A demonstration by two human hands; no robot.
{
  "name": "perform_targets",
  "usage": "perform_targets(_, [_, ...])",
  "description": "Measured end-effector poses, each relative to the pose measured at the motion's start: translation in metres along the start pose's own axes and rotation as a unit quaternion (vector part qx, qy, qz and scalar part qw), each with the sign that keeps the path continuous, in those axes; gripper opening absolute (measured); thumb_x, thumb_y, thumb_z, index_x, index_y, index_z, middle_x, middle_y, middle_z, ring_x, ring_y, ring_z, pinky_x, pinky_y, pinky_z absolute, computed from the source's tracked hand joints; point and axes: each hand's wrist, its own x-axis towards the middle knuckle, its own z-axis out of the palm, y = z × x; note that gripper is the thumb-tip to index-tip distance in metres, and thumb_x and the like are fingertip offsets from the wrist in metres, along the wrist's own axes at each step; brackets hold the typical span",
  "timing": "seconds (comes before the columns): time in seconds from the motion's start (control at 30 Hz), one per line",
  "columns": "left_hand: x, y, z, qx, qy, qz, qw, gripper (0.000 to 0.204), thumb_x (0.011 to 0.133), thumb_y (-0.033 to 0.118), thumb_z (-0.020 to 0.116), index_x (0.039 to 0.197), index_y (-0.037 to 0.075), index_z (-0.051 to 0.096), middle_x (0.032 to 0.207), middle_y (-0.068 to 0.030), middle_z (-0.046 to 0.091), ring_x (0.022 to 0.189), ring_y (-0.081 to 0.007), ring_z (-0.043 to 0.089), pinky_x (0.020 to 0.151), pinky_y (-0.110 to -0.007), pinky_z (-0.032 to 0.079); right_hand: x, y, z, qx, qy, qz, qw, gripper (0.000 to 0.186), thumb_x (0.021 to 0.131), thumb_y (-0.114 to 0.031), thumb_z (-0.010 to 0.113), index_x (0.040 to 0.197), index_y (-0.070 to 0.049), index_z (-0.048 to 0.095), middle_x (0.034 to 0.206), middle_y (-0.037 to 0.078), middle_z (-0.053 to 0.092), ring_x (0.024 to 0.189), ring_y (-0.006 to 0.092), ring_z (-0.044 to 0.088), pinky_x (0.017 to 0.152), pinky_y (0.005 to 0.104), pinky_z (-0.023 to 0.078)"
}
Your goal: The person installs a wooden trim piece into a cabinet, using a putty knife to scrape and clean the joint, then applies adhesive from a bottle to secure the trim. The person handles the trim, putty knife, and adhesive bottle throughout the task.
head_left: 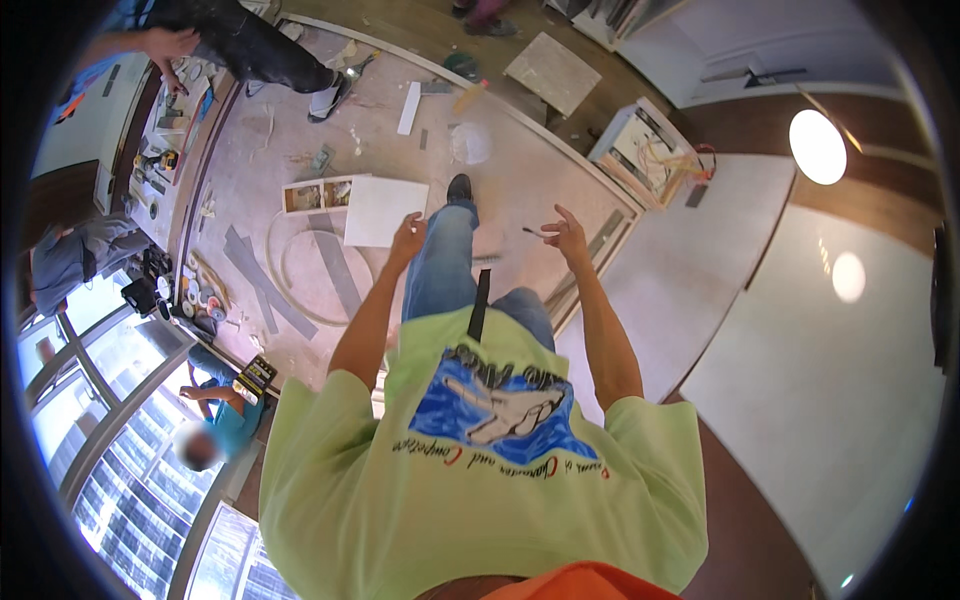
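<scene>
My left hand [408, 238] is out in front with its fingers curled. In the picture it overlaps the lower right corner of a flat white panel [385, 208]. I cannot make out a touch between them, or what those fingers hold, if anything. Beside the panel's left edge is an open box with compartments [303, 197], small items inside. My right hand [568, 240] is raised to the right of my leg. A thin, dark, pen-like tool [533, 232] sticks out leftward from between its fingers; the index finger is lifted.
Grey strips [257, 278] and a curved hose-like loop [290, 292] lie left of my leg. A person in dark trousers [262, 45] stands far left, near a bench with a yellow drill [160, 160]. Two more people are at left. An open wired box [645, 145] stands at right.
</scene>
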Motion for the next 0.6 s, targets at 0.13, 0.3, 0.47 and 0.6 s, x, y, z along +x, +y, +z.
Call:
perform_targets(0.13, [0.028,0.057,0.026,0.032,0.031,0.007,0.999,0.043,0.101,0.029,0.057,0.132,-0.001,0.059,0.119,-0.0242,0.067,0.109,-0.0364,0.066,0.094,-0.043,0.053,0.113,0.009,0.029,-0.110,-0.023,-0.027,0.993,0.045,0.101,-0.018,0.044,0.145,-0.009,0.052,0.101,0.015,0.073,0.077,0.0213,0.074,0.076,0.0345,0.059])
perform_targets(0.3, [0.038,0.094,0.061,0.126,0.005,-0.054,0.991,0.043,0.098,0.025,0.060,0.131,-0.003,0.057,0.129,-0.0299,0.061,0.121,-0.0464,0.057,0.104,-0.050,0.046,0.268,0.103,0.063,-0.177,-0.077,0.072,0.979,0.045,0.096,-0.017,0.055,0.140,-0.009,0.056,0.112,0.017,0.069,0.085,0.0228,0.073,0.075,0.0340,0.057])
perform_targets(0.47, [0.075,0.119,0.091,0.164,0.000,-0.116,0.980,0.050,0.096,0.025,0.066,0.137,0.001,0.053,0.136,-0.0262,0.057,0.125,-0.0455,0.054,0.107,-0.049,0.044,0.418,0.271,0.105,-0.332,-0.106,0.060,0.935,0.048,0.091,-0.028,0.063,0.133,-0.005,0.060,0.114,0.024,0.069,0.094,0.0372,0.071,0.086,0.0448,0.056])
perform_targets(0.6, [0.088,0.123,0.110,0.174,0.005,-0.206,0.963,0.049,0.094,0.024,0.068,0.137,0.004,0.054,0.137,-0.0226,0.058,0.129,-0.0426,0.054,0.109,-0.050,0.042,0.543,0.364,0.151,-0.434,0.101,-0.057,0.894,0.058,0.085,-0.038,0.072,0.123,0.005,0.062,0.115,0.025,0.069,0.110,0.0410,0.064,0.095,0.0492,0.051])
